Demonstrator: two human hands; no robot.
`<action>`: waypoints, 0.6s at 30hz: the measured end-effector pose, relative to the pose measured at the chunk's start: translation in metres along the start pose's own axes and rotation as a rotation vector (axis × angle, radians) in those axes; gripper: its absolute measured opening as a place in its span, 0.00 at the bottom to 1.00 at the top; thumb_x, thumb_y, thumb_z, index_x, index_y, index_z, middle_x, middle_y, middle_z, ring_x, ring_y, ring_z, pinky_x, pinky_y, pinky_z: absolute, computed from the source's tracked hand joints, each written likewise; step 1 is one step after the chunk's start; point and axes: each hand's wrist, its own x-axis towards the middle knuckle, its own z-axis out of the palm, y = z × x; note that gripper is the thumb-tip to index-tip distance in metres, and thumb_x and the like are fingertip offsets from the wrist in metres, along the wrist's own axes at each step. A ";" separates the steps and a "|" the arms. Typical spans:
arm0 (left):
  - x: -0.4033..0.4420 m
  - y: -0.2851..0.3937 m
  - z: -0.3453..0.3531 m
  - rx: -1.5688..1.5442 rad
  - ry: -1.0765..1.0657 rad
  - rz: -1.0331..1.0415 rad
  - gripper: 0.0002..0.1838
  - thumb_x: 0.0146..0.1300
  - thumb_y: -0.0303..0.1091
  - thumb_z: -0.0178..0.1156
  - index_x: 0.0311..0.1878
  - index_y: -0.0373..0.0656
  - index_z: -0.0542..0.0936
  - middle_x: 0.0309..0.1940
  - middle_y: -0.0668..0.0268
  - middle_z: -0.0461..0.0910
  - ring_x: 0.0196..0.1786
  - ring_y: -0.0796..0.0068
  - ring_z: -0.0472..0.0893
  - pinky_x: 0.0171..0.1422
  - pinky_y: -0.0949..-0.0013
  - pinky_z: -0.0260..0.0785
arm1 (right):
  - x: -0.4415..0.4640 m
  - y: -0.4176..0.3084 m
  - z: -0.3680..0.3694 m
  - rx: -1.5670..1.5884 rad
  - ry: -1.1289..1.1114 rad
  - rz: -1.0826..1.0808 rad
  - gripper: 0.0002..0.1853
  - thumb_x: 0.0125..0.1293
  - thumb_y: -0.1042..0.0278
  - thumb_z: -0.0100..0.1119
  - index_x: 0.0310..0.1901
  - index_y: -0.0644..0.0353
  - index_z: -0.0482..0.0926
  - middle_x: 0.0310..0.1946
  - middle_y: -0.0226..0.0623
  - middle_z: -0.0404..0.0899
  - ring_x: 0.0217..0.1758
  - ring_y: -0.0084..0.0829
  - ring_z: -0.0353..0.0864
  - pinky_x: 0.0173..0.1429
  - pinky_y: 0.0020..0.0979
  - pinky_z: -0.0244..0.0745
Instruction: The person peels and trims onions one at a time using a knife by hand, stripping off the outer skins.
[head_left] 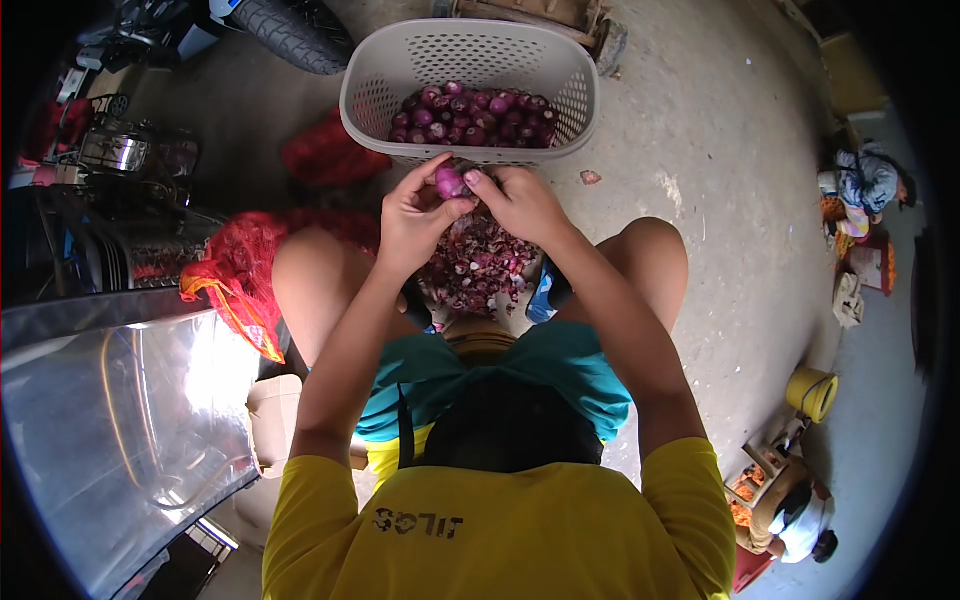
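A purple-red onion (450, 183) is held up between my two hands, in front of a basket. My left hand (418, 218) is closed around its left side, thumb below and fingers above. From the right, my right hand (518, 203) pinches the onion with its thumb against the skin; the undersides of those fingers are hidden. Just beyond the hands, a beige perforated basket (350, 105) holds many purple onions (470, 115). Below my hands, between my feet, lies a heap of loose onion skins (480, 268).
Red mesh sacks (250, 255) lie at my left, near a shiny sheet-covered panel (150, 390). A tyre (295, 35) stands beyond the basket's left end. Two people (868, 185) are along the right side, with a yellow bucket (811, 393) between them.
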 end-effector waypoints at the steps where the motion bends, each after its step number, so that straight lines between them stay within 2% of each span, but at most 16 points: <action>1: 0.001 -0.002 0.000 0.009 0.017 0.006 0.30 0.52 0.20 0.67 0.60 0.33 0.68 0.46 0.64 0.77 0.47 0.77 0.77 0.52 0.71 0.74 | 0.001 0.000 0.000 -0.068 0.022 -0.018 0.31 0.63 0.40 0.49 0.26 0.66 0.79 0.19 0.54 0.75 0.28 0.53 0.78 0.35 0.46 0.71; 4: 0.006 -0.008 0.001 0.080 0.003 0.100 0.29 0.54 0.21 0.66 0.59 0.36 0.66 0.50 0.63 0.74 0.50 0.76 0.75 0.53 0.72 0.72 | 0.003 -0.001 -0.001 -0.223 0.090 -0.070 0.29 0.63 0.41 0.50 0.25 0.63 0.79 0.18 0.52 0.75 0.27 0.53 0.78 0.33 0.46 0.72; 6: 0.008 0.004 -0.002 -0.075 -0.076 -0.013 0.29 0.55 0.21 0.64 0.60 0.38 0.65 0.52 0.63 0.72 0.50 0.77 0.74 0.53 0.72 0.71 | 0.002 -0.005 -0.002 -0.265 0.131 -0.105 0.27 0.63 0.42 0.51 0.25 0.62 0.79 0.17 0.51 0.75 0.25 0.52 0.78 0.31 0.46 0.72; 8: 0.011 0.013 -0.004 -0.255 -0.165 -0.090 0.28 0.58 0.21 0.61 0.62 0.43 0.64 0.54 0.65 0.71 0.49 0.78 0.74 0.52 0.73 0.69 | 0.005 -0.003 -0.002 -0.120 0.167 -0.109 0.26 0.62 0.43 0.52 0.25 0.62 0.78 0.17 0.50 0.75 0.25 0.51 0.78 0.31 0.45 0.72; 9: 0.011 0.014 -0.004 -0.209 -0.175 -0.113 0.29 0.58 0.22 0.61 0.62 0.43 0.64 0.55 0.65 0.70 0.52 0.78 0.73 0.54 0.73 0.68 | 0.005 -0.002 -0.001 -0.045 0.186 -0.110 0.25 0.62 0.43 0.53 0.25 0.62 0.78 0.17 0.49 0.75 0.25 0.51 0.78 0.30 0.45 0.72; 11: 0.011 0.016 -0.005 -0.114 -0.195 -0.159 0.29 0.58 0.24 0.62 0.63 0.44 0.64 0.56 0.66 0.69 0.56 0.78 0.71 0.58 0.73 0.66 | 0.005 0.006 0.004 -0.087 0.197 -0.125 0.24 0.61 0.44 0.53 0.25 0.61 0.78 0.16 0.48 0.75 0.24 0.50 0.78 0.30 0.45 0.72; 12: 0.009 0.018 -0.002 -0.114 -0.165 -0.137 0.28 0.58 0.25 0.63 0.62 0.42 0.66 0.52 0.67 0.71 0.53 0.78 0.73 0.58 0.73 0.67 | 0.005 0.006 0.005 -0.106 0.202 -0.135 0.24 0.61 0.44 0.54 0.25 0.61 0.78 0.16 0.48 0.75 0.24 0.49 0.78 0.29 0.45 0.72; 15: 0.010 0.003 -0.007 -0.076 -0.161 -0.087 0.26 0.58 0.24 0.63 0.60 0.41 0.67 0.52 0.68 0.71 0.52 0.79 0.73 0.57 0.72 0.69 | 0.006 0.005 0.001 -0.168 0.186 -0.110 0.24 0.61 0.44 0.54 0.26 0.61 0.78 0.16 0.47 0.75 0.23 0.48 0.78 0.29 0.44 0.72; 18: 0.005 -0.003 -0.002 -0.107 -0.070 -0.109 0.26 0.56 0.24 0.66 0.57 0.37 0.68 0.49 0.66 0.73 0.50 0.79 0.75 0.56 0.72 0.71 | 0.005 0.005 -0.003 -0.329 0.266 -0.186 0.23 0.58 0.43 0.57 0.24 0.59 0.77 0.17 0.44 0.76 0.22 0.46 0.78 0.25 0.42 0.71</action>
